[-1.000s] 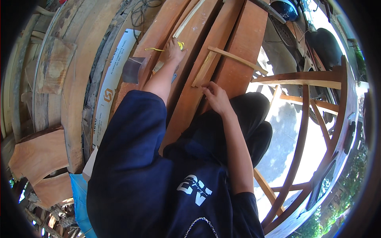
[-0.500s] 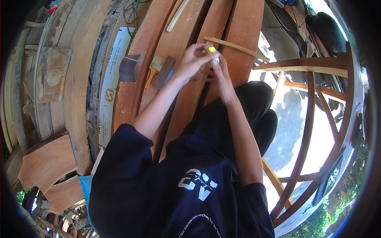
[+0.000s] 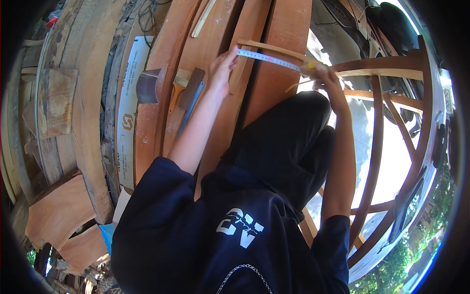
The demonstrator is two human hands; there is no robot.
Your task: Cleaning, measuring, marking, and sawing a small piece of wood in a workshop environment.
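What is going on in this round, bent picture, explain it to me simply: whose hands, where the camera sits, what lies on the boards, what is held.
There is no machine here, just a person's two bare hands. The camera is worn on the head and looks down; its wide fisheye lens bends straight edges.

The left hand holds the end of a measuring tape blade. The right hand is at the other end, around a blurred, partly yellow tape case. The blade stretches beside a thin wooden strip.

On the reddish-brown boards lie a paintbrush, a dark flat block, a pale stick and a dark curved sheet. To the right stands a wooden frame.
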